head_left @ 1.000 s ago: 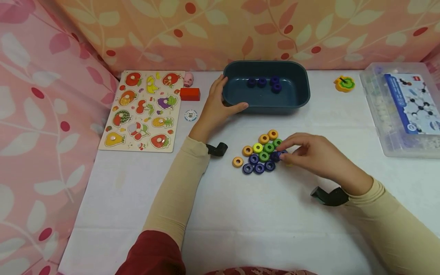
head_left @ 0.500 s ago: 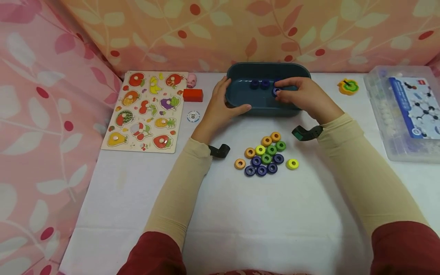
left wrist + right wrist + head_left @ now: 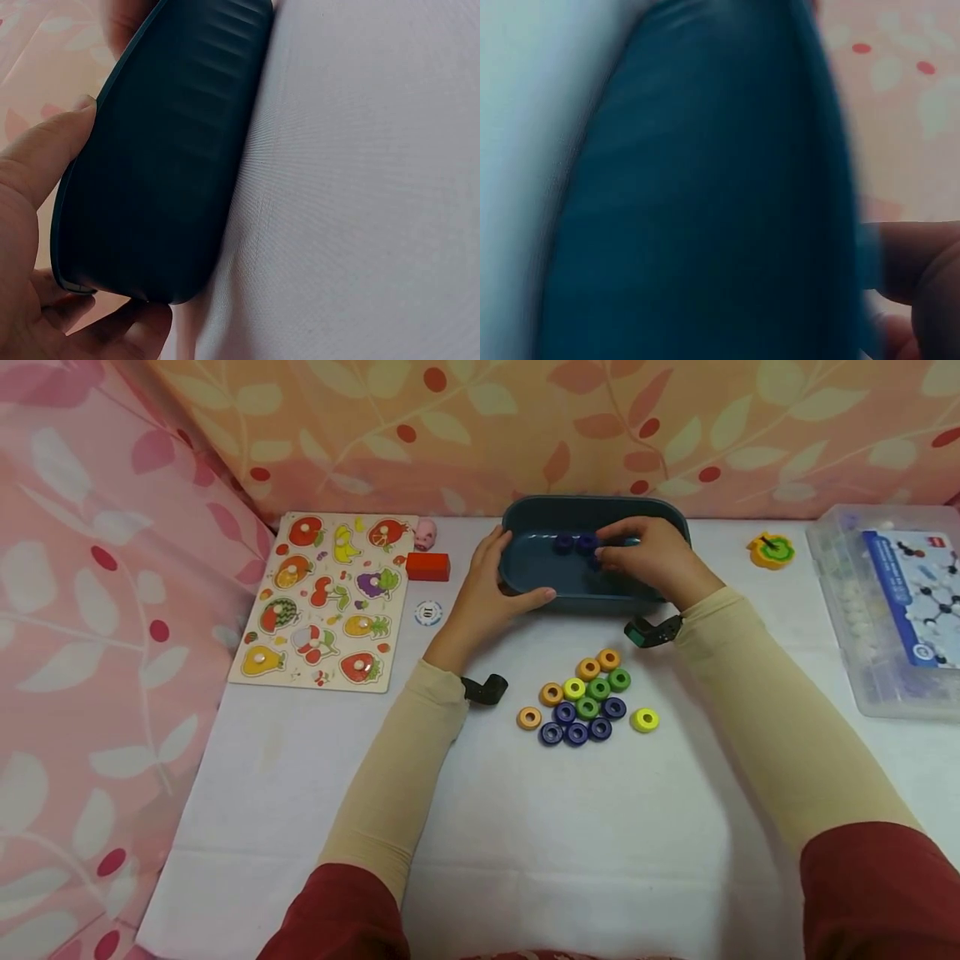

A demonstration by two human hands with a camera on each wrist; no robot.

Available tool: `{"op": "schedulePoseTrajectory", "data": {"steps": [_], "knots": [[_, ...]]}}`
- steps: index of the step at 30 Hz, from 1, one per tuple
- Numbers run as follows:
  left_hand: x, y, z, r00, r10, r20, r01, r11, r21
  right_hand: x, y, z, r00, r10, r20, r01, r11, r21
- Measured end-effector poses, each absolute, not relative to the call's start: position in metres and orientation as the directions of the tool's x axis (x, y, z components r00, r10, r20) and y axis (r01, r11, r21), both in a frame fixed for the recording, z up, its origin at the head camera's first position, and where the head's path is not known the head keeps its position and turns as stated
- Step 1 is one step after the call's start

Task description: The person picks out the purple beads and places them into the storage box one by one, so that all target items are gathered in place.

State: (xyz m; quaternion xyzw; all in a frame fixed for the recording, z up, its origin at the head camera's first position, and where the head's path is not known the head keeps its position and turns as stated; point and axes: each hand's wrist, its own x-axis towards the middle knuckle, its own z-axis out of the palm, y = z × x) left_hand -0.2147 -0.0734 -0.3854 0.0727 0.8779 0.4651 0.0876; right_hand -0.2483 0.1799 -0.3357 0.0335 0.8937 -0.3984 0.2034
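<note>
A dark teal plastic tub [image 3: 551,581] stands at the far side of the table. My left hand [image 3: 483,602] holds its left end, thumb on the front rim and fingers around the side; the left wrist view shows this thumb [image 3: 52,146] against the rim. My right hand [image 3: 656,560] reaches over the front rim, its thumb and fingers pinching a purple ring bead [image 3: 595,561], mostly hidden, low in the tub. Two purple beads [image 3: 563,543] show beside it. On the cloth in front lies a cluster of orange, yellow, green and purple ring beads [image 3: 587,707].
A fruit peg puzzle board [image 3: 322,602], a red block [image 3: 428,567], a pink pig figure [image 3: 424,533] and a round chip [image 3: 428,613] lie on the left. On the right are a yellow-green toy [image 3: 771,551] and a clear box of parts [image 3: 840,610]. A patterned curtain [image 3: 450,435] hangs behind.
My right hand has carried a purple bead from the cluster into the tub, then shifted slightly left inside it. The left hand has stayed on the tub's end.
</note>
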Motion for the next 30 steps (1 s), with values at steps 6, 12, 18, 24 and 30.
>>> {"op": "schedulePoseTrajectory", "data": {"steps": [6,12,18,24,30], "knots": [[-0.215,-0.073,-0.386,-0.975,0.211,-0.063,0.071,0.571,0.818,-0.21,0.186,-0.318,-0.938,-0.087,-0.337,0.2,0.658,-0.726],[-0.214,-0.076,-0.385,-0.978,0.202,-0.056,0.073,0.578,0.813,-0.161,0.192,-0.316,-0.908,-0.163,-0.385,0.171,0.696,-0.697],[-0.215,-0.076,-0.387,-0.976,0.207,-0.065,0.069,0.58,0.812,-0.123,0.206,-0.336,-0.804,-0.337,-0.49,0.104,0.731,-0.674],[-0.215,-0.076,-0.387,-0.976,0.209,-0.057,0.076,0.576,0.814,-0.106,0.214,-0.353,-0.767,-0.435,-0.471,0.014,0.722,-0.691],[-0.215,-0.075,-0.388,-0.975,0.217,-0.054,0.08,0.561,0.824,-0.099,0.213,-0.363,-0.816,-0.447,-0.367,-0.061,0.697,-0.714]]}}
